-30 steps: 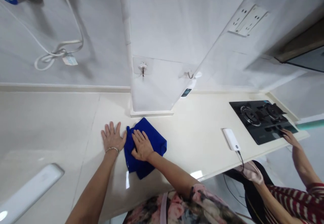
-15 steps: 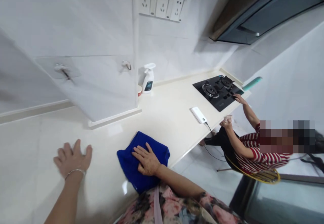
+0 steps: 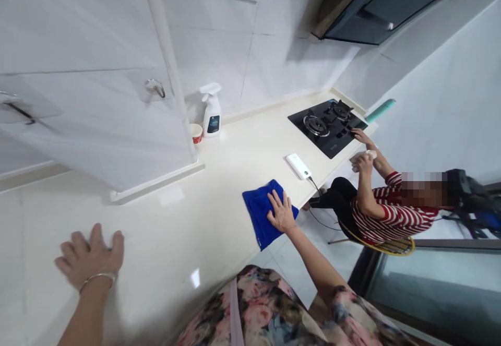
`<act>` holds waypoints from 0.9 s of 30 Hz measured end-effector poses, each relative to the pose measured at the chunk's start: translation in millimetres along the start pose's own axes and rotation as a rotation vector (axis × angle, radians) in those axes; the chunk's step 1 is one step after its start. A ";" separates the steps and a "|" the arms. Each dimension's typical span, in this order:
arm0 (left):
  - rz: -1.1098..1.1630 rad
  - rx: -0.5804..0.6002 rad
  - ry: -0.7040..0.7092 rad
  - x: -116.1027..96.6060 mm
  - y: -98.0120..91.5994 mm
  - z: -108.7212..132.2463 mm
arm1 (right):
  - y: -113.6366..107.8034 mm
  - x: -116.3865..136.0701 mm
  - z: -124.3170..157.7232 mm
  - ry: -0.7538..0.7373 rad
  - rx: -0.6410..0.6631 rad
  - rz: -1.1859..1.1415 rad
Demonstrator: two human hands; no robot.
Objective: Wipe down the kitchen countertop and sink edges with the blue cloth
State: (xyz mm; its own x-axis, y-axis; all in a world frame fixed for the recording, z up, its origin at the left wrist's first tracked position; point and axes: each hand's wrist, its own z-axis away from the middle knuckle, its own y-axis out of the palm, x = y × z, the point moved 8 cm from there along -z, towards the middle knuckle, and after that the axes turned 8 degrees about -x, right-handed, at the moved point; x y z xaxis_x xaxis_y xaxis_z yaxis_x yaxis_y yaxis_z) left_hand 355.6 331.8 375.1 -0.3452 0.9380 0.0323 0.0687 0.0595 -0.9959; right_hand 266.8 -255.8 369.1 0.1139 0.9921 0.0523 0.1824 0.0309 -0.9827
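Note:
Under my right hand [image 3: 282,214] lies a blue cloth [image 3: 259,219], partly bunched, near the counter's front edge. The palm rests flat on it with the fingers spread, and part of the cloth is hidden beneath the hand. My left hand [image 3: 93,260], with a bracelet at the wrist, is flat on the pale countertop [image 3: 168,241], fingers apart and nothing in it. Just beyond the cloth, a white power bank [image 3: 298,166] lies on the counter with a black cable running off the edge.
A white spray bottle [image 3: 212,114] and a paper cup [image 3: 196,133] stand by the wall. Farther right is a black gas hob [image 3: 329,127]. A co-worker in a striped shirt [image 3: 376,215] sits beside the counter, one hand at the hob. A wall corner [image 3: 156,184] juts onto the counter.
My right hand and the blue cloth have moved right along the counter, toward the power bank. My left hand stays flat on the counter. The co-worker's nearer hand has risen.

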 end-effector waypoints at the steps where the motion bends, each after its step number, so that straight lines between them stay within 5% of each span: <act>1: 0.029 -0.019 -0.008 0.9 -0.6 -0.4 | 3.5 -7.3 -10.1 0.026 -0.002 0.041; 9: 0.181 -0.110 -0.032 3.2 -6.0 -2.3 | 25.7 -26.5 -112.1 0.290 0.011 0.254; 14: 0.182 -0.048 -0.069 1.5 -8.5 0.0 | 29.2 7.7 -178.2 0.337 -0.016 0.204; 20: 0.206 -0.043 -0.090 6.1 -4.4 2.5 | 36.6 159.4 -194.1 0.188 -0.008 0.102; 27: 0.246 -0.057 -0.089 7.7 -0.5 4.3 | 28.1 339.3 -102.9 -0.198 0.109 -0.081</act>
State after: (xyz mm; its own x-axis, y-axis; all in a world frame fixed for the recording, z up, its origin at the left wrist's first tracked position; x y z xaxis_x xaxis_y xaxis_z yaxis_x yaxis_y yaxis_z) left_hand 348.9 337.6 375.5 -0.3920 0.8932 -0.2205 0.2127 -0.1452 -0.9663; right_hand 411.1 69.2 377.5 -0.0921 0.9900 0.1065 0.0755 0.1136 -0.9907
